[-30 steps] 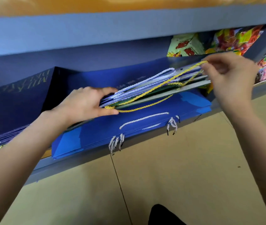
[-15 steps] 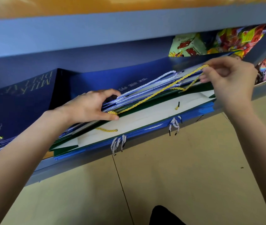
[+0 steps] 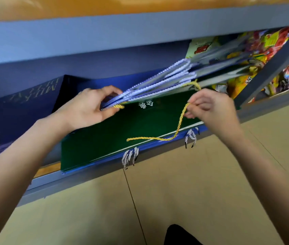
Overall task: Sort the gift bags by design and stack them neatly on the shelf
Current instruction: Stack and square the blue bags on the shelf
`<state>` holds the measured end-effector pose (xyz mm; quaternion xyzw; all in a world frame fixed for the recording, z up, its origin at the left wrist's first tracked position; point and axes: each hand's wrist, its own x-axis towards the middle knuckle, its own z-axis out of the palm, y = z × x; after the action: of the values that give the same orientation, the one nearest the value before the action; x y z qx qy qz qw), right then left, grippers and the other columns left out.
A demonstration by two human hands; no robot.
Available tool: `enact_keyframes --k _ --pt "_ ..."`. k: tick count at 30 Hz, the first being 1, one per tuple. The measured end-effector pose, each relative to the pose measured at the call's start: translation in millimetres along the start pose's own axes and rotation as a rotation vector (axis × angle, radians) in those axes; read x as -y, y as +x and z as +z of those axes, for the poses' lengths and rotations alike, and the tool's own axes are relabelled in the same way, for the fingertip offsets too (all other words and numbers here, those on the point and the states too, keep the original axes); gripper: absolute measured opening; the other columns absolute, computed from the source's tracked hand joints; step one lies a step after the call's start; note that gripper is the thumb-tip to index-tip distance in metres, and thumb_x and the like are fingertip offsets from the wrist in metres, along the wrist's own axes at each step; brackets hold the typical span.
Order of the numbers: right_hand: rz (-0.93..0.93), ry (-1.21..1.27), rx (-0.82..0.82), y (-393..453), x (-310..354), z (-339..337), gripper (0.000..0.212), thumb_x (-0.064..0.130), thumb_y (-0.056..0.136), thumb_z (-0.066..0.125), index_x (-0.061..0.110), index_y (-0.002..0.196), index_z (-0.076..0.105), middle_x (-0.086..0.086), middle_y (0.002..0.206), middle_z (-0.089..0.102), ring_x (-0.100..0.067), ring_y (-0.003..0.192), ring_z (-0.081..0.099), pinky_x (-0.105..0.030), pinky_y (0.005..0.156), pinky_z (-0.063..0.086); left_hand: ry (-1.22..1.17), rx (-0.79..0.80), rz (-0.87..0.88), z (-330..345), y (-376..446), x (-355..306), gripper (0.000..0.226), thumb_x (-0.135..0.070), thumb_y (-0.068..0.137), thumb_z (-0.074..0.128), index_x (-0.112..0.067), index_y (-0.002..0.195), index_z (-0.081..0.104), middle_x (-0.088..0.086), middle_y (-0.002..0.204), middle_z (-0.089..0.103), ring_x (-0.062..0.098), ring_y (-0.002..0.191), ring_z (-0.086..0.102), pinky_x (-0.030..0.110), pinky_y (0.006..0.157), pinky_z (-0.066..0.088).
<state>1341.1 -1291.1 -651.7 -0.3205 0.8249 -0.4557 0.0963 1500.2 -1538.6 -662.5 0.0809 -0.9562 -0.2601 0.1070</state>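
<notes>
A green gift bag (image 3: 115, 135) with white characters lies flat on a stack of blue bags (image 3: 166, 141) on the grey shelf (image 3: 105, 171). My left hand (image 3: 89, 107) grips the lifted blue bags (image 3: 216, 71) by their white-and-blue cord handles (image 3: 159, 77), holding them raised above the green bag. My right hand (image 3: 212, 107) pinches the green bag's yellow rope handle (image 3: 179, 124), which loops down to the bag's front edge. A dark navy bag (image 3: 22, 110) with gold lettering lies to the left.
Colourful snack packets (image 3: 267, 46) fill the shelf at the right, behind a slanted grey brace (image 3: 271, 68). The upper shelf (image 3: 105, 38) runs close overhead. Loose cord ends (image 3: 129, 156) hang over the shelf's front edge. Beige tiled floor (image 3: 175, 200) lies below.
A green bag now lies face up on the stack where a white inner side showed. My right hand came down and left, taking the yellow handle. My left hand raised the blue bags higher.
</notes>
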Motion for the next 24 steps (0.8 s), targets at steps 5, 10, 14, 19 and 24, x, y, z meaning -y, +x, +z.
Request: enact_keyframes --k 5,10,14,19,24 --pt "0.219 0.273 -0.171 21.9 -26.9 51.2 0.013 -0.006 0.084 0.061 0.005 0.091 0.064 -0.012 0.086 0.069 -0.016 0.079 0.07 -0.033 0.084 0.056 0.287 -0.144 0.078 -9.3 1.4 -1.2 0.051 -0.044 0.084 0.04 -0.014 0.125 0.051 0.021 0.085 0.067 0.041 0.078 0.064 0.045 0.074 0.051" --pt "0.222 -0.059 0.051 70.9 -47.0 44.7 0.048 -0.006 0.091 0.048 0.007 0.137 0.043 -0.012 0.137 0.05 -0.02 0.125 0.049 -0.022 0.105 0.033 0.307 -0.115 0.09 -4.2 -1.1 -0.8 0.054 -0.048 0.085 0.036 -0.013 0.124 0.049 0.02 0.09 0.067 0.041 0.083 0.064 0.047 0.076 0.051" --pt "0.212 -0.123 0.089 88.7 -54.6 30.1 0.04 -0.007 0.091 0.046 0.005 0.128 0.052 -0.013 0.129 0.057 -0.018 0.121 0.053 -0.023 0.104 0.038 0.279 -0.114 0.08 -7.9 0.4 0.9 0.062 -0.055 0.082 0.029 -0.017 0.128 0.046 0.018 0.094 0.068 0.04 0.085 0.064 0.049 0.078 0.051" --pt "0.169 0.021 -0.005 46.4 -67.1 19.1 0.029 -0.009 0.093 0.043 0.011 0.084 0.063 -0.014 0.094 0.067 -0.016 0.078 0.068 -0.021 0.073 0.056 0.298 -0.09 0.087 -4.2 -2.8 -4.2 0.055 -0.049 0.084 0.033 -0.014 0.124 0.046 0.019 0.096 0.067 0.04 0.084 0.064 0.048 0.075 0.052" --pt "0.071 0.06 -0.361 2.0 -63.6 -4.9 0.025 -0.004 0.087 0.043 0.012 0.081 0.062 -0.002 0.071 0.063 0.0 0.048 0.06 -0.02 0.054 0.05 0.362 0.028 0.182 38.8 -26.3 -5.3 0.045 -0.045 0.087 0.034 -0.015 0.12 0.044 0.01 0.11 0.063 0.03 0.095 0.063 0.044 0.077 0.055"
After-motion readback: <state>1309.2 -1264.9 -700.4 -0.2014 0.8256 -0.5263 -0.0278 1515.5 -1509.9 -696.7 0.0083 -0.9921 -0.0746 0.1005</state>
